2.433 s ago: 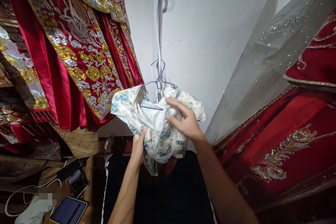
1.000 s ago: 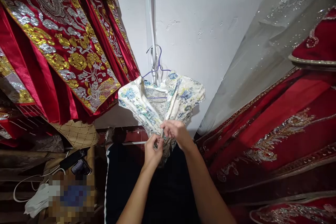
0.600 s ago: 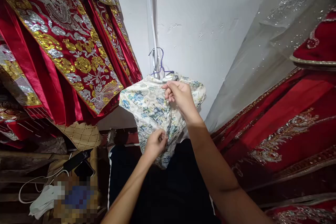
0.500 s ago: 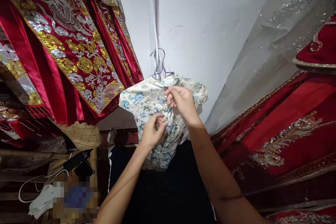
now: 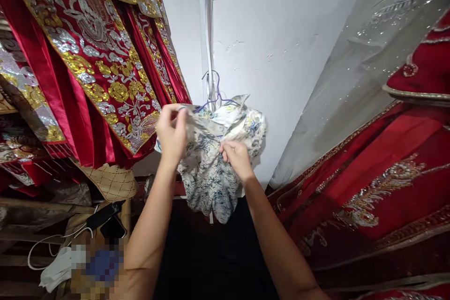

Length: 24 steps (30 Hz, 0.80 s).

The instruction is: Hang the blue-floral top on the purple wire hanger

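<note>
While left grip (image 5: 171, 137) and right grip (image 5: 238, 156) pinch floral blouse (image 5: 207, 176) | white wall (image 5: 277, 23) behind | red garments (image 5: 117, 72) flanking

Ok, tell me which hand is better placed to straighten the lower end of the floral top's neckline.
Likely the right hand: it is already at the lower end of the neckline on the floral top. The left hand is higher and off to the side, by one shoulder.
</note>
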Each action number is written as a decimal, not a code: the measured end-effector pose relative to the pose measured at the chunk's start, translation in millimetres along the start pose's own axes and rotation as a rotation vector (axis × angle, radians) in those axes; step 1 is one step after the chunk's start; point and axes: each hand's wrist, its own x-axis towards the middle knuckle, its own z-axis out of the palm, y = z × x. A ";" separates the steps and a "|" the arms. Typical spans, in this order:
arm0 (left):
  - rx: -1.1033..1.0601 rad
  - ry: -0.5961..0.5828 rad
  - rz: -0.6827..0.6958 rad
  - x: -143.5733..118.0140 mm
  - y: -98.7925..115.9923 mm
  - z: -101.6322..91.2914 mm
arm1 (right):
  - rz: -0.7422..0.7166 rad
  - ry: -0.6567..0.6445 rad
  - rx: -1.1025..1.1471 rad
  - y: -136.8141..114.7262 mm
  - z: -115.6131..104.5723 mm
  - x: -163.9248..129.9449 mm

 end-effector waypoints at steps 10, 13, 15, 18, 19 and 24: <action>-0.625 0.500 -1.046 -124.6 -72.2 -23.8 | 0.141 0.014 0.204 18.3 24.2 -70.9; -0.618 0.440 -1.138 -166.4 -72.2 -9.7 | 0.130 0.052 0.179 13.0 13.0 -73.3; -0.618 0.418 -1.138 -173.6 -71.5 -7.5 | 0.160 0.078 0.166 13.9 2.8 -75.3; -0.631 0.441 -1.059 -163.0 -66.4 -13.9 | 0.282 0.099 0.238 25.1 -12.4 -74.6; -0.647 0.444 -1.027 -157.6 -62.3 -16.3 | 0.313 0.103 0.273 30.4 -16.6 -72.7; -0.676 0.163 -0.895 -147.2 -18.8 -3.6 | 0.229 0.142 0.185 47.4 -16.5 -62.7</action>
